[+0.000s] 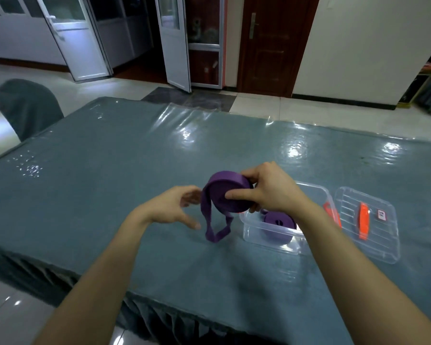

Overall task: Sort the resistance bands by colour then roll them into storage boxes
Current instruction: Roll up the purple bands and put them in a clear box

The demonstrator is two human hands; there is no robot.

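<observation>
Head cam: my right hand (pixel 269 189) pinches the springy purple band (pixel 228 192) coil by its flat faces, left hand (pixel 171 207) loose beside the floppy tail.

Clear plastic storage box (pixel 271 241) on grey-covered table (pixel 110 185), right of centre. 1 rolled purple band (pixel 280 224) in it, maybe 2. Clear lid (pixel 368 225) just right. Purple band roll (pixel 228 192) held above, left of box.
</observation>
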